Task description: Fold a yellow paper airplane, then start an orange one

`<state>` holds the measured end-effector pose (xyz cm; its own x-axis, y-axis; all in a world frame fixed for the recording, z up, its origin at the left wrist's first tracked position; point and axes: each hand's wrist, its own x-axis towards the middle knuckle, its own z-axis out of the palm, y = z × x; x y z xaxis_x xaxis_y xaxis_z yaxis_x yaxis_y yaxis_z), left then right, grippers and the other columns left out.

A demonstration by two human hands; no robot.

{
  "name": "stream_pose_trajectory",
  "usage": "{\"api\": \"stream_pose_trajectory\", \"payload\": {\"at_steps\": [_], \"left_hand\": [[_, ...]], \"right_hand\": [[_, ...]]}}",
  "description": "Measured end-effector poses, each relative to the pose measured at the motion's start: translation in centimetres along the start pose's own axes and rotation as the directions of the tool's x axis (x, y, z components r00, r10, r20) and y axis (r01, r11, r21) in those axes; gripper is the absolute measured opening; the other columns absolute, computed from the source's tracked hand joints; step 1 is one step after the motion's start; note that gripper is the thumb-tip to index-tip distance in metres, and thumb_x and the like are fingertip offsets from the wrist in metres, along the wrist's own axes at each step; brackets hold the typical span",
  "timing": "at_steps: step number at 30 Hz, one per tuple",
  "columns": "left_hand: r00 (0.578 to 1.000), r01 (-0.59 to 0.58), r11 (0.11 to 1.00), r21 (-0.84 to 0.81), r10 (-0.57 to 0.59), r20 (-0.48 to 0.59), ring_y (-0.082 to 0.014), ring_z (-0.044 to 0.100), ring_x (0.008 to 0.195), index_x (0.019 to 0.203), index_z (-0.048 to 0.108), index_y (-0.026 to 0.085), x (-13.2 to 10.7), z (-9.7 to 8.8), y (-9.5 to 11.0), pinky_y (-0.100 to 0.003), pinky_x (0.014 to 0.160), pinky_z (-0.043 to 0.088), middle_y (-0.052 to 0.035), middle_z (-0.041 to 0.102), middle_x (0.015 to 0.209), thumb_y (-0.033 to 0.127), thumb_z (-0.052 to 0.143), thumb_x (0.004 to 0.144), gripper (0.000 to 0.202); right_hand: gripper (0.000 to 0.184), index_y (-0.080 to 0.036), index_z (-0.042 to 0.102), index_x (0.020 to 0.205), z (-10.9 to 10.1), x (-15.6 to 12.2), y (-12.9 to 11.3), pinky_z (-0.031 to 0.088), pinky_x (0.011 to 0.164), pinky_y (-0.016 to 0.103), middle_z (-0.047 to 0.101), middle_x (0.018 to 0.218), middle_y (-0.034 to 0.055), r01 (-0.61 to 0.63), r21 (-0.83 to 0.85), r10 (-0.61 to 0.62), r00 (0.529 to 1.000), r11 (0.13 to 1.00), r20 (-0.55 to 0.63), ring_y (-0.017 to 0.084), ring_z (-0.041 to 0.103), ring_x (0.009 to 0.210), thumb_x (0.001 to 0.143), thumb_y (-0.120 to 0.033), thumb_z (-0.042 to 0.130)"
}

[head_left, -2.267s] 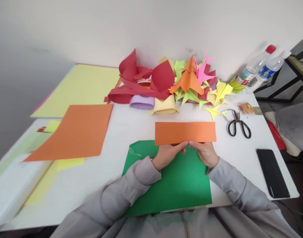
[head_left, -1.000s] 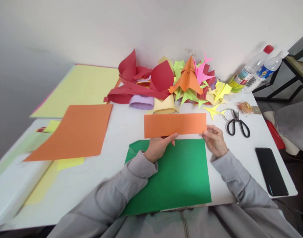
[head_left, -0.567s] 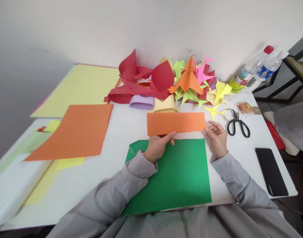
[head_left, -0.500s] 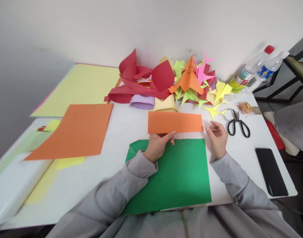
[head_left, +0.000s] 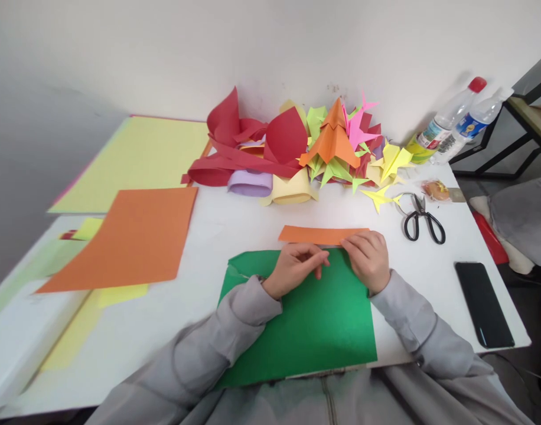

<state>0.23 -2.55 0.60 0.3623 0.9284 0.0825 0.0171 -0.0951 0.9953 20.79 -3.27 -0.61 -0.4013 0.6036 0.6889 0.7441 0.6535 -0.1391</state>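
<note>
An orange paper strip (head_left: 315, 235) lies nearly level just beyond the top edge of a green sheet (head_left: 315, 319). My right hand (head_left: 368, 260) is closed on the strip's right end, thumb and fingers at its near edge. Close by the strip's near edge, over the green sheet, is my left hand (head_left: 297, 268). Its fingers are loosely curled and the thumb points right, with nothing seen between them. The green sheet has a creased upper left corner and lies partly under my left forearm.
A large orange sheet (head_left: 133, 236) and a yellow sheet (head_left: 142, 156) lie left. Behind are red paper shapes (head_left: 257, 147) and folded paper planes (head_left: 335, 141). Black-handled scissors (head_left: 423, 221), a phone (head_left: 484, 304), two bottles (head_left: 459, 121) and a wrapped snack (head_left: 436, 189) are right.
My right hand has moved left and taken hold of the strip's right end. My left hand has let go of the strip. The strip has tipped flatter and shifted slightly right.
</note>
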Motion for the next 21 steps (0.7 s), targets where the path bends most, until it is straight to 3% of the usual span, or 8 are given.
{"api": "stream_pose_trajectory", "payload": {"at_steps": [2, 4, 6, 7, 9, 13, 21], "left_hand": [[0.959, -0.280, 0.933, 0.227, 0.282, 0.020, -0.0153, 0.067, 0.060, 0.069, 0.066, 0.017, -0.5, 0.3, 0.0, -0.026, 0.060, 0.056, -0.0058, 0.071, 0.064, 0.032, 0.061, 0.088, 0.025], [0.829, -0.523, 0.732, 0.437, 0.556, 0.062, -0.0161, 0.070, 0.072, 0.079, 0.068, 0.016, -0.8, 0.7, -0.3, -0.026, 0.067, 0.057, -0.0092, 0.075, 0.080, 0.019, 0.063, 0.087, 0.010], [0.710, -0.612, 0.519, 0.597, 0.692, 0.128, -0.0169, 0.070, 0.078, 0.091, 0.068, 0.016, -0.9, 0.8, -0.6, -0.028, 0.071, 0.057, -0.0103, 0.076, 0.090, 0.012, 0.063, 0.085, 0.008], [0.690, -0.606, 0.449, 0.656, 0.707, 0.154, -0.0178, 0.070, 0.081, 0.095, 0.068, 0.017, -0.9, 0.8, -0.8, -0.030, 0.073, 0.056, -0.0098, 0.076, 0.092, 0.011, 0.063, 0.085, 0.012], [0.712, -0.551, 0.381, 0.743, 0.679, 0.180, -0.0204, 0.069, 0.088, 0.102, 0.067, 0.019, -0.7, 0.7, -1.1, -0.035, 0.079, 0.056, -0.0089, 0.075, 0.095, 0.014, 0.062, 0.088, 0.016], [0.757, -0.497, 0.339, 0.799, 0.620, 0.208, -0.0213, 0.067, 0.091, 0.102, 0.068, 0.020, -0.3, 0.3, -1.8, -0.039, 0.081, 0.054, -0.0088, 0.075, 0.095, 0.016, 0.055, 0.092, 0.017], [0.724, -0.548, 0.263, 0.794, 0.624, 0.293, -0.0213, 0.066, 0.088, 0.096, 0.069, 0.019, -0.1, 0.1, -1.5, -0.039, 0.079, 0.053, -0.0094, 0.075, 0.094, 0.014, 0.053, 0.091, 0.017]], "right_hand": [[0.027, -0.024, 0.069, 0.109, -0.1, 0.0, -0.1, 0.042, 0.086, 0.038, 0.074, 0.095, 0.0061, 0.008, -0.004, -0.008, 0.999, 1.000, 0.031, 0.021, 0.062, 0.096, 0.092, -0.010, 0.052], [0.025, -0.024, 0.070, 0.106, -0.1, 0.1, -0.3, 0.042, 0.088, 0.039, 0.074, 0.096, 0.0060, 0.029, -0.015, -0.028, 0.998, 0.999, 0.056, 0.020, 0.061, 0.097, 0.094, -0.011, 0.051], [0.024, -0.023, 0.070, 0.103, 0.0, 0.2, -0.4, 0.043, 0.089, 0.039, 0.074, 0.096, 0.0056, 0.048, -0.021, -0.047, 0.997, 0.999, 0.067, 0.020, 0.061, 0.097, 0.094, -0.012, 0.051], [0.023, -0.023, 0.070, 0.101, 0.0, 0.2, -0.5, 0.043, 0.089, 0.039, 0.074, 0.095, 0.0053, 0.059, -0.018, -0.058, 0.996, 0.998, 0.066, 0.019, 0.061, 0.097, 0.094, -0.012, 0.052], [0.021, -0.023, 0.070, 0.100, 0.1, 0.2, -0.6, 0.043, 0.091, 0.039, 0.074, 0.095, 0.0048, 0.087, -0.003, -0.087, 0.994, 0.996, 0.060, 0.019, 0.061, 0.097, 0.094, -0.012, 0.053], [0.021, -0.022, 0.070, 0.101, 0.2, 0.2, -1.0, 0.043, 0.094, 0.041, 0.075, 0.094, 0.0047, 0.137, 0.036, -0.138, 0.990, 0.990, 0.043, 0.019, 0.061, 0.096, 0.092, -0.009, 0.055], [0.022, -0.024, 0.071, 0.098, 0.0, 0.2, -1.4, 0.040, 0.097, 0.042, 0.075, 0.092, 0.0034, 0.119, 0.020, -0.120, 0.991, 0.993, 0.054, 0.018, 0.063, 0.097, 0.093, -0.010, 0.055]]}}
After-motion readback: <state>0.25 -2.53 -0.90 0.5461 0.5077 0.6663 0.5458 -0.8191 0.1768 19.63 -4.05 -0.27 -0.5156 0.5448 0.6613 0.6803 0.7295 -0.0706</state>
